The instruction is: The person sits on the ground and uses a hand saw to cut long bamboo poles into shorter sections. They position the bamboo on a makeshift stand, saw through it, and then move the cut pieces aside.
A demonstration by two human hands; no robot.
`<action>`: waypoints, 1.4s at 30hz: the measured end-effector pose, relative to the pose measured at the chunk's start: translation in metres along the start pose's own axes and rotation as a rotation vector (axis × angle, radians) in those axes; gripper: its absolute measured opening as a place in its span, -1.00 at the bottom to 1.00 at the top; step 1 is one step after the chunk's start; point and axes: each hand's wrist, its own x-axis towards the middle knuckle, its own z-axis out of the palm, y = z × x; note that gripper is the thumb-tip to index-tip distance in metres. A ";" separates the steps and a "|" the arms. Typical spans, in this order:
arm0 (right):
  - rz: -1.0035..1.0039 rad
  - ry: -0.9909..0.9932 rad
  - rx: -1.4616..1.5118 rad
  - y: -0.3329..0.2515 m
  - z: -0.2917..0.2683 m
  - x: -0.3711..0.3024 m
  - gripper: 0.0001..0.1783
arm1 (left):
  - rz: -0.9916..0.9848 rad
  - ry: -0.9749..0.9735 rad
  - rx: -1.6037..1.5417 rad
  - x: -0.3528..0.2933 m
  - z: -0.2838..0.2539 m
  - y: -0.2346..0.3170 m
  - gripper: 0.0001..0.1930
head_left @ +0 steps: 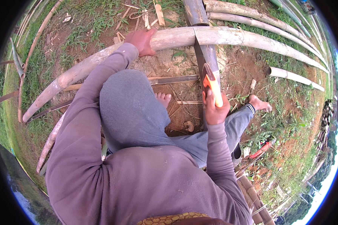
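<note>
A long, pale bamboo pole (233,36) runs crosswise in front of me. My left hand (141,42) is wrapped over it, left of a dark cut line. In my right hand (216,110) is a hand saw (213,84), its orange and cream handle gripped in closed fingers. The saw's thin dark blade reaches away from me, and its far part meets the pole at the cut line. How deep the blade sits in the bamboo I cannot tell. Beneath the pole at the cut lies a thicker greyish pole (196,13), pointing away from me.
More bamboo poles (251,22) lie at the far right, with a shorter hollow piece (294,77) nearer. Split strips (159,14) and offcuts are scattered on soil and grass. My bare right foot (260,103) is beyond the saw hand. A red-handled tool (261,150) lies right of my leg.
</note>
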 end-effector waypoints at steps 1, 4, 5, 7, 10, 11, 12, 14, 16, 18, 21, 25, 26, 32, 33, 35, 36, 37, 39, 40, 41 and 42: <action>0.054 0.012 -0.001 -0.016 -0.023 -0.040 -0.80 | -0.011 -0.002 -0.002 -0.006 0.007 -0.001 -0.04; -0.054 0.033 0.002 -0.014 -0.050 -0.094 -0.83 | -0.018 -0.041 -0.004 -0.004 0.003 0.005 -0.03; -0.093 0.034 -0.011 -0.002 -0.043 -0.085 -0.83 | -0.028 -0.057 -0.001 -0.003 0.004 0.007 -0.02; -0.093 0.031 0.017 0.011 -0.013 -0.030 -0.82 | -0.034 -0.074 0.011 -0.001 0.003 0.012 -0.02; 0.022 0.029 0.095 0.011 0.039 0.087 -0.78 | 0.019 -0.016 0.000 0.004 0.005 0.023 -0.03; 0.018 0.027 0.072 0.007 0.044 0.083 -0.78 | 0.021 -0.018 0.001 0.002 0.004 0.018 -0.03; 0.011 0.014 0.053 0.003 0.051 0.080 -0.78 | 0.011 -0.015 0.004 -0.002 0.002 0.010 -0.03; 0.028 0.026 0.024 0.000 0.038 0.057 -0.80 | 0.015 -0.008 0.002 -0.001 0.001 0.008 -0.03; 0.065 0.012 0.042 0.000 -0.015 -0.026 -0.81 | -0.029 0.011 0.014 -0.007 0.006 0.001 -0.03; 0.031 0.014 -0.039 -0.020 -0.050 -0.086 -0.79 | -0.040 -0.058 0.013 -0.004 0.003 0.005 -0.02; -0.062 0.057 0.054 0.006 -0.038 -0.074 -0.77 | -0.059 -0.111 0.024 0.000 0.003 0.015 -0.01; -0.003 0.040 0.044 0.017 0.033 0.069 -0.79 | 0.003 -0.024 0.012 -0.001 0.001 0.024 -0.01; -0.058 0.043 0.044 0.007 0.051 0.088 -0.80 | -0.008 -0.057 0.016 -0.001 -0.003 0.023 -0.01; 0.061 -0.002 -0.065 -0.038 -0.022 -0.033 -0.82 | -0.051 -0.016 0.018 -0.014 0.003 0.006 -0.05; 0.077 -0.007 -0.033 -0.050 -0.046 -0.063 -0.81 | -0.040 -0.008 0.021 -0.012 0.005 0.006 -0.06; 0.090 0.001 0.039 -0.063 -0.061 -0.086 -0.82 | -0.029 -0.028 0.034 -0.012 0.010 0.013 -0.07; 0.090 0.005 0.079 -0.066 -0.062 -0.087 -0.82 | -0.037 -0.045 0.047 -0.011 0.008 0.017 -0.07; 0.080 0.013 0.025 -0.058 -0.049 -0.069 -0.83 | -0.039 -0.056 0.062 -0.009 0.005 0.020 -0.08; 0.055 -0.014 -0.068 -0.020 -0.013 0.001 -0.82 | -0.041 -0.053 0.049 -0.008 0.002 0.024 -0.07; 0.076 -0.005 0.004 -0.023 0.012 0.039 -0.79 | -0.036 -0.046 0.044 -0.006 0.001 0.028 -0.06; 0.066 -0.018 -0.035 -0.025 0.027 0.070 -0.76 | -0.026 -0.039 0.034 -0.005 -0.001 0.026 -0.06; 0.028 -0.023 -0.009 -0.031 0.038 0.085 -0.75 | -0.022 -0.037 0.023 -0.004 0.000 0.022 -0.05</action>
